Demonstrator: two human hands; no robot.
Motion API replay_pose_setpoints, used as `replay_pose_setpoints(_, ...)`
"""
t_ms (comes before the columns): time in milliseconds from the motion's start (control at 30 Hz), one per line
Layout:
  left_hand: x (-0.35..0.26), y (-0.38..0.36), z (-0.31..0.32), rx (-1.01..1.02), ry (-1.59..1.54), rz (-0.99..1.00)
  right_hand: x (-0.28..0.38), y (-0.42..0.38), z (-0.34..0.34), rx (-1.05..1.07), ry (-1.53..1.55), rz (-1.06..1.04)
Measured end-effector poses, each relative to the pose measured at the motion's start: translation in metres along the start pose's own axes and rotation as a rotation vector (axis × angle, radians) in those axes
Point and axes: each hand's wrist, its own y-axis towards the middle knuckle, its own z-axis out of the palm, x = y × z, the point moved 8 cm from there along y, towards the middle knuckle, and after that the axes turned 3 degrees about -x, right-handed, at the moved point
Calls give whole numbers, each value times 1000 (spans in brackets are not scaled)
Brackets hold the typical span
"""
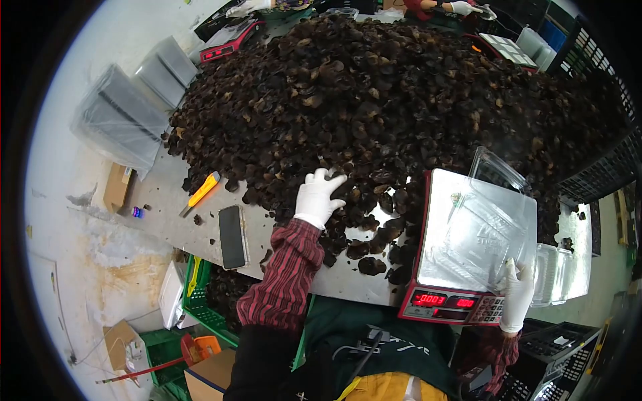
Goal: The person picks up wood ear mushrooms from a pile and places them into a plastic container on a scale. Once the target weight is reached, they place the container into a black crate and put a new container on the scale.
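My left hand (317, 198), in a white glove, reaches onto the near edge of a large heap of dark, wrinkled pieces like wood ear mushrooms (374, 100). Its fingers are spread, with loose pieces under and around the fingertips; none is visibly gripped. A clear plastic box (478, 230) with a raised lid (498, 170) lies on the steel pan of a red digital scale (441, 304), whose lit displays read -0.003 and 0.00. White-gloved as well, my right hand (517, 297) holds the box's near right edge; the thumb side is partly hidden.
A phone (233, 236) and a yellow utility knife (202, 192) lie on the metal table left of the heap. Stacked clear boxes (552, 274) stand right of the scale. Black crates (602, 167) border the right side. Across the heap are co-workers' gloved hands (461, 8) and other scales (231, 40).
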Motion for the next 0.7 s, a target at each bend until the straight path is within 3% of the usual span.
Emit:
replay_pose_setpoints(100,10,7,15,-20,-105,11,-7,-2,2,5,82,108)
replay_pose_setpoints(167,16,11,11,-112,-211,-6,-5,-3,2,-13,78,98)
replay_pose_setpoints(300,8,15,-16,-95,-365,-65,3,-5,2,-34,127,97)
replay_pose_setpoints(367,-35,14,-51,-170,-703,7,15,-7,3,-45,93,90)
replay_pose_setpoints(500,-155,-1,-80,-102,-1079,247,9,-4,11,-73,95,4)
replay_pose_setpoints(600,-229,-23,-47,-19,-725,654,23,-9,16,-44,112,59)
replay_pose_setpoints(700,-240,-36,-66,-215,-744,732,20,-5,14,-53,68,2)
